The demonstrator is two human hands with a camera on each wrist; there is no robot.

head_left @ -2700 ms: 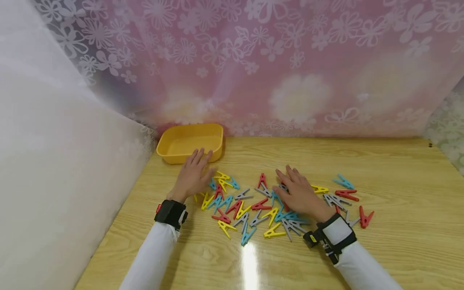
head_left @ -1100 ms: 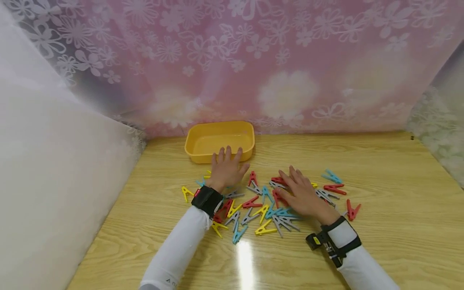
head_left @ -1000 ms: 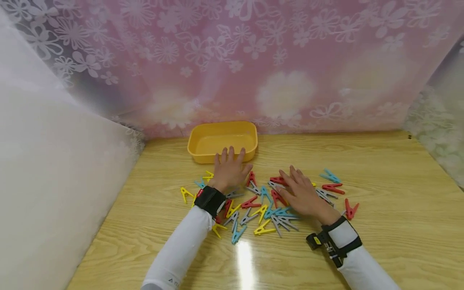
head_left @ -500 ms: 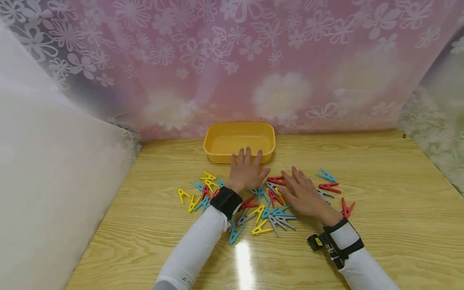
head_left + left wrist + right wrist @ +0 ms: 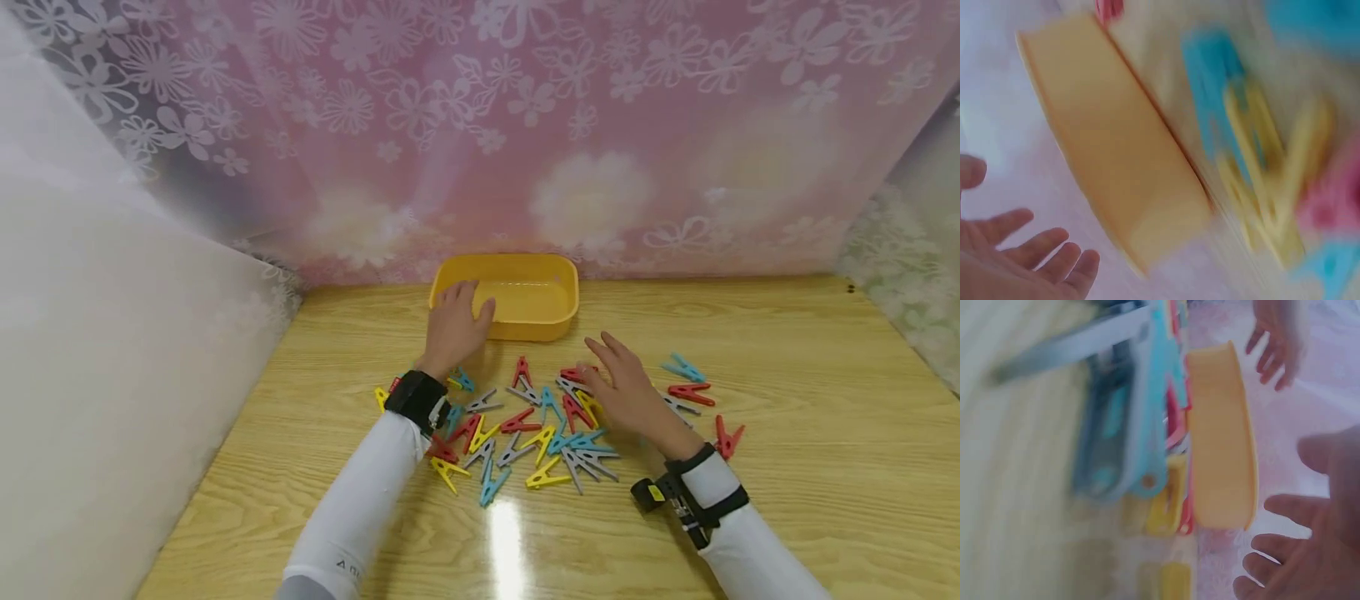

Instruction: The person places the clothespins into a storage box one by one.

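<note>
My left hand [image 5: 453,329] hovers at the front left of a yellow plastic tub [image 5: 532,331], its loosely bent fingers overlapping the tub's rim in the head view. Whether they touch it I cannot tell. In the left wrist view the fingers [image 5: 1035,250] look spread, with nothing between them. My right hand [image 5: 630,400] hangs over the right part of a scatter of clothespins [image 5: 517,421], fingers relaxed and holding nothing. The clothespins are red, yellow, blue and grey; both hands and the left wrist hide some.
The wooden table [image 5: 787,358] carries everything. A pink floral curtain [image 5: 480,167] hangs right behind the tub, and a white sheet [image 5: 135,375] closes the left side. More clothespins, among them a blue clothespin [image 5: 684,367], lie right of the right hand.
Over the earlier frames the tub slid right along the curtain, my left hand at its front. In the last half second the left hand drew back left along the tub; the right hand stayed nearly put.
</note>
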